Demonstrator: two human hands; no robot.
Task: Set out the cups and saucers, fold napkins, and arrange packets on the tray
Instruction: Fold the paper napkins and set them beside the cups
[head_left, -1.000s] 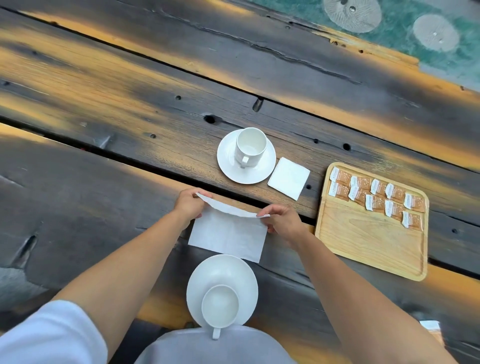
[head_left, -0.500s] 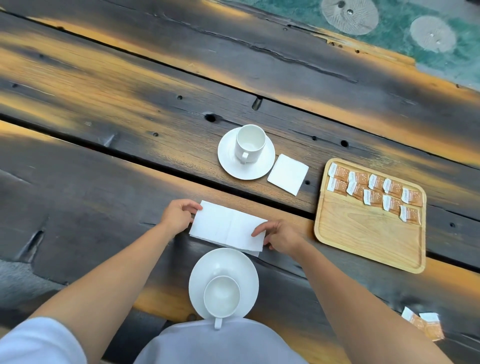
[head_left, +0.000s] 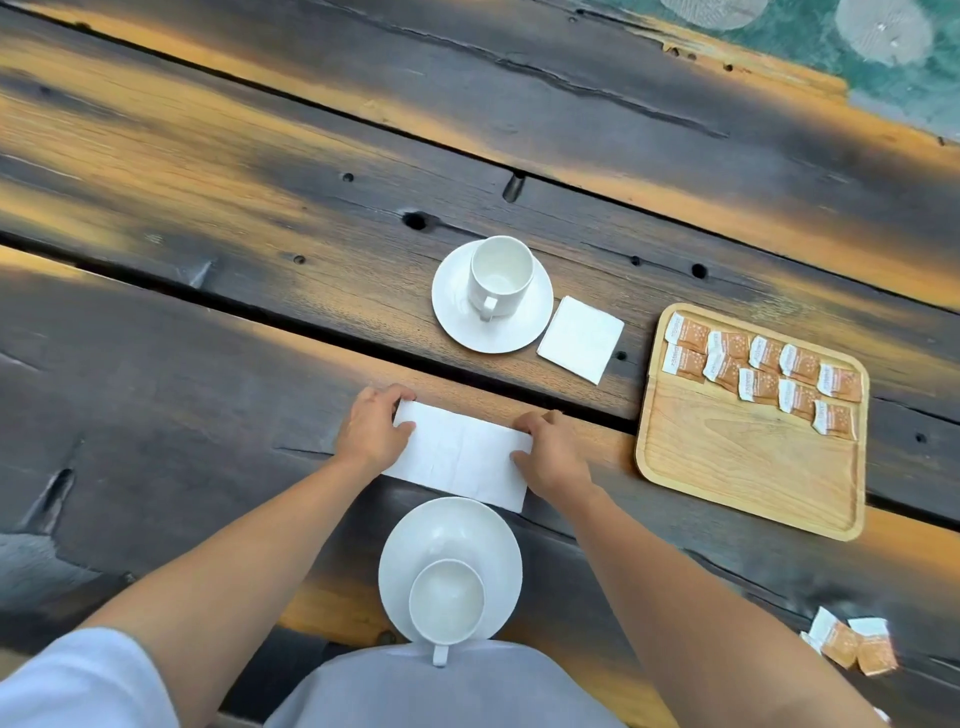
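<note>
A white napkin (head_left: 460, 457), folded once into a rectangle, lies flat on the dark wooden table. My left hand (head_left: 371, 428) holds its left end and my right hand (head_left: 553, 454) holds its right end, fingers on the paper. Close to me a white cup (head_left: 447, 603) stands on its saucer (head_left: 457, 535). Farther off a second cup (head_left: 501, 273) stands on a saucer (head_left: 452, 312), with a square folded napkin (head_left: 582, 340) beside it. A wooden tray (head_left: 748, 467) at the right holds several orange packets (head_left: 763, 369) in two rows.
A few loose orange packets (head_left: 852, 647) lie on the table at the lower right. Deep gaps run between the table's planks (head_left: 260, 306). A green floor with round stones (head_left: 883, 31) shows past the far edge.
The napkin's far edge, lifted a second ago, has been brought down over the near half. Both hands now sit at the ends of the flat folded rectangle.
</note>
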